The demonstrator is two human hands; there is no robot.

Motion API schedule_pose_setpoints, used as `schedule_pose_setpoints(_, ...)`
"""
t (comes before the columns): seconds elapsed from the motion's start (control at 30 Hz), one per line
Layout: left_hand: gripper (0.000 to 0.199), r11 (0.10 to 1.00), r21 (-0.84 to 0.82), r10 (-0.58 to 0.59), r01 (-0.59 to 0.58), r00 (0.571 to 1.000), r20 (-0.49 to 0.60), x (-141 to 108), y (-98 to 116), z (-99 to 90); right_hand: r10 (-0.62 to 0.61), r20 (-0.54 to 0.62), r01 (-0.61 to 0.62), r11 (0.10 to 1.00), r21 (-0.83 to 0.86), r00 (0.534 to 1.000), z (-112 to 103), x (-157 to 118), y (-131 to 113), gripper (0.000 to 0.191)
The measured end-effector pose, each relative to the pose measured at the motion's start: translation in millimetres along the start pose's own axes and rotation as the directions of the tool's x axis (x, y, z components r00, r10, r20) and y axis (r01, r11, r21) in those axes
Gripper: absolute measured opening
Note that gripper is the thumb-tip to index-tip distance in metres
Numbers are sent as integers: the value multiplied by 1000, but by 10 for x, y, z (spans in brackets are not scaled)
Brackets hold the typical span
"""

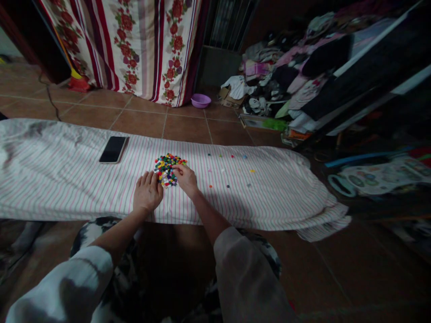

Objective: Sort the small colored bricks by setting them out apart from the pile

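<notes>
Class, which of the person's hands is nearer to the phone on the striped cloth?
Left. The left hand is right of the phone, lower in view; the right hand is farther right, at the colourful pieces.

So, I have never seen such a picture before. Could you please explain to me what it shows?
There is no machine here, only a person working bare-handed. The one picture comes from a camera worn on the person's head, looking forward and down. A striped cloth covers the long surface. On it lie a phone, a heap of small colourful pieces and, right of the heap, some single pieces in rough rows. The left hand lies palm down at the heap's left edge. The right hand makes a pinching shape at its right side; whether it holds a piece is too small to tell.
</notes>
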State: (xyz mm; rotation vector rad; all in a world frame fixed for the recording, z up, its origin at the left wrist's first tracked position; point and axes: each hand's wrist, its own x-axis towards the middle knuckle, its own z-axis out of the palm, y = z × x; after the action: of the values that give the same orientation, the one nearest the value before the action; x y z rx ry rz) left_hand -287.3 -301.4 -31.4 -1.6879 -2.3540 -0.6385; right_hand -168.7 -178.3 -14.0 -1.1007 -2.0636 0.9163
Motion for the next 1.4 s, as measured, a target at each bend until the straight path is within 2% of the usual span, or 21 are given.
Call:
schedule_pose_setpoints(0.23, 46, 1000, 5, 3, -4, 1000, 6, -1, -2, -9, 94, 25, -97, 968, 230, 995, -51, -78, 62, 20)
schedule_pose_setpoints(0.43, 47, 1000, 28, 11, -11, 1000, -13, -14, 1, -20, 149, -14, -140, 959, 247, 989, -149, -171, 77, 17)
schedule_pose_setpoints(0.67, 46, 1000, 12, 14, -14, 1000, -12, -19, 9, -40, 181, -31, -168, 956, 239, 983, -415, -284, 138, 15)
schedule_pose_setpoints(0.83, 44, 1000, 2, 18, -18, 1000, -23, -22, 4, -43, 204, -112, -175, 958, 228, 972, -677, -337, 300, 15)
schedule_pose_setpoints(1.03, 46, 997, 50, 51, -51, 999, -7, -14, -4, -53, 177, -240, -120, 964, 236, 955, -1110, -453, 561, 18)
schedule_pose_setpoints(1.23, 46, 997, 57, 47, -47, 999, 15, -2, -10, -59, 239, -364, -152, 956, 251, 900, -1580, -585, 855, 25)
schedule_pose_setpoints(1.4, 46, 997, 67, 45, -45, 999, 7, -6, -1, -68, 308, -465, -201, 943, 266, 830, -1936, -684, 1087, 27)
